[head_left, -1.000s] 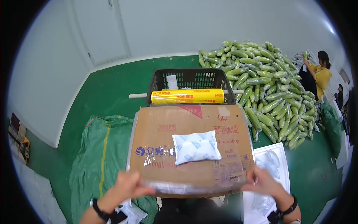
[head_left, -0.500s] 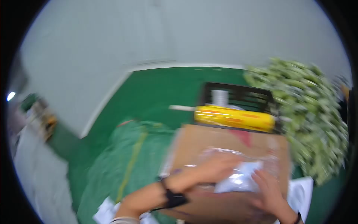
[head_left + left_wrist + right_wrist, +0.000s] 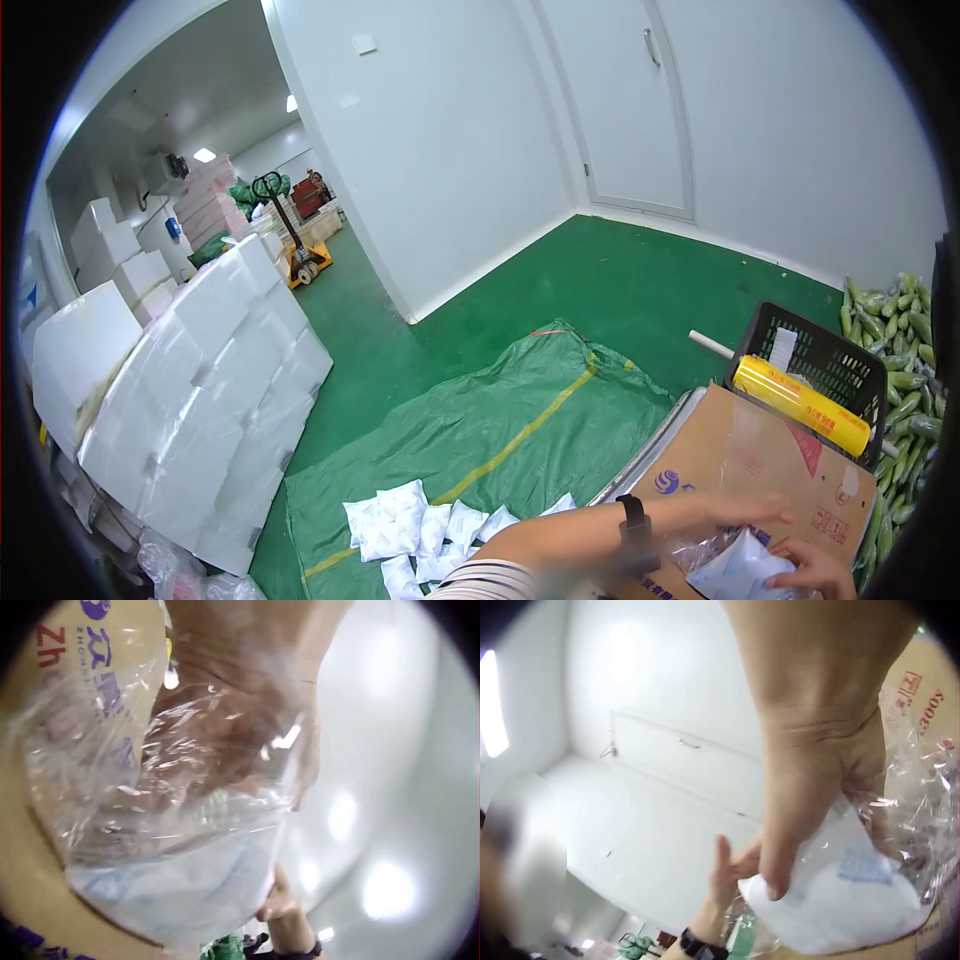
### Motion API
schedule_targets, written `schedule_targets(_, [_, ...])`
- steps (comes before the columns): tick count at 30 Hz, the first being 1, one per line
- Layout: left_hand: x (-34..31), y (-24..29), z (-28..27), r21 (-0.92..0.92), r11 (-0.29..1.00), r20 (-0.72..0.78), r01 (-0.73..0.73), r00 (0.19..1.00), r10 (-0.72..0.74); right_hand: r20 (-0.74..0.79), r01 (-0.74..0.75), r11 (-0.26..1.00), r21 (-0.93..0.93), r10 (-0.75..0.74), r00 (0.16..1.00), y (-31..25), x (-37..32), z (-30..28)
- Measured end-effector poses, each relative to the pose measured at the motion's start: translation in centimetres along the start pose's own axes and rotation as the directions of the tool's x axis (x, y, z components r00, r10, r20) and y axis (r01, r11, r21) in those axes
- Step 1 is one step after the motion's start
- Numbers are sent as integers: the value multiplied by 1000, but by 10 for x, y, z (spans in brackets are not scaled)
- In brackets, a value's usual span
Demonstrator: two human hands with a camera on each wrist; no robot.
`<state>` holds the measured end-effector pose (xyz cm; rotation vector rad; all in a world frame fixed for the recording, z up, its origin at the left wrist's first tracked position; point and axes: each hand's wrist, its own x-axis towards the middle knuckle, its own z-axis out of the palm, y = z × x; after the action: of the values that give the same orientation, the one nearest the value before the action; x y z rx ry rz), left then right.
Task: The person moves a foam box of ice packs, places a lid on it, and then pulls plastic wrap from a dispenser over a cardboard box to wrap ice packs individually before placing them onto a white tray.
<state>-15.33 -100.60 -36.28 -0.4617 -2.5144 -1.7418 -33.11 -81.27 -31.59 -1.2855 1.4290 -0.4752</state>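
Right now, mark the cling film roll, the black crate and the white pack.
cling film roll (image 3: 800, 403), head view, middle of yellow tube.
black crate (image 3: 842, 370), head view, inner mesh wall.
white pack (image 3: 832, 907), right wrist view, white face.

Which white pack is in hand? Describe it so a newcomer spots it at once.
At the right, a brown cardboard box lies before the black crate with the yellow roll. On its near end the right hand grips the white pack, beside the left hand. Unlike the loose packs on the green sheet, it is covered in clear film.
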Motion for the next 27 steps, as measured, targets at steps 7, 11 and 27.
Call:
schedule_targets(7, [9, -35, -2, 330, 943, -155, 30, 988, 23, -356, -7, 809, -587, -250, 900, -35, 4, 20])
schedule_targets(11, [44, -58, -45, 542, 831, -7, 125, 989, -145, -135, 26, 574, -818, -237, 962, -34, 13, 32])
schedule_targets(27, [36, -32, -52, 572, 782, -268, 246, 958, -106, 415, -161, 704, 692, -205, 887, 21, -53, 109])
